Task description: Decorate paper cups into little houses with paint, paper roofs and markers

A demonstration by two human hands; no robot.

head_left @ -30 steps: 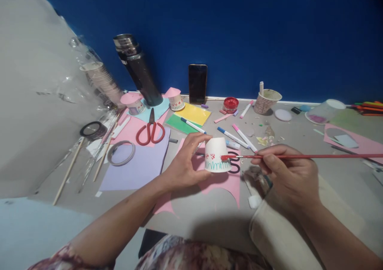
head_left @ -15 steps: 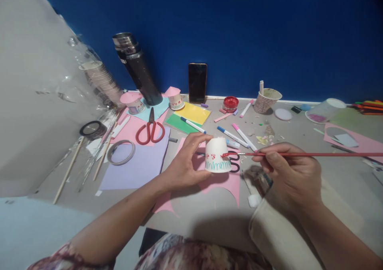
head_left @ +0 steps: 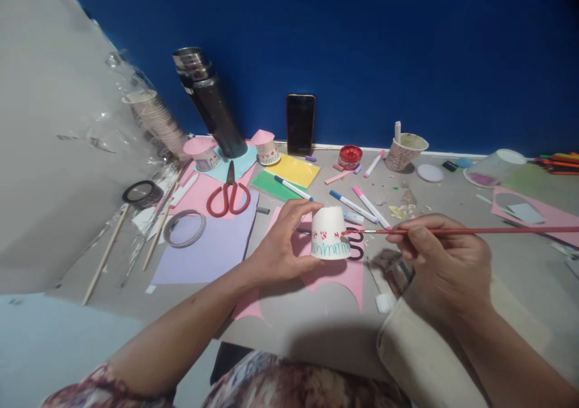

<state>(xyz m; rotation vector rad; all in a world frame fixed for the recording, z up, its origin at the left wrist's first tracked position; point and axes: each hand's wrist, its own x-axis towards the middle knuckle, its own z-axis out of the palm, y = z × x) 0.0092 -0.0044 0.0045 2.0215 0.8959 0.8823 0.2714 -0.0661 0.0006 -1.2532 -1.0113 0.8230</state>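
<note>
My left hand (head_left: 283,242) grips an upturned white paper cup (head_left: 329,234), thumb low and fingers over its top. The cup bears red dabs and a teal zigzag band near its rim. My right hand (head_left: 446,266) pinches a long red paintbrush (head_left: 456,231), whose red-tipped bristles sit at the cup's right side. Beneath the cup lie a pink paper sheet (head_left: 337,272) and black-handled scissors (head_left: 357,245).
Red scissors (head_left: 228,198), tape rolls (head_left: 183,228), coloured paper and several markers (head_left: 362,206) litter the floor. A black flask (head_left: 208,106), a phone (head_left: 300,123), a red paint pot (head_left: 350,156), decorated cups (head_left: 266,149) and a cup of water (head_left: 404,151) stand by the blue wall.
The brush tip has drawn back a little to the right, from the cup's painted face to its right edge. The left hand keeps the cup still.
</note>
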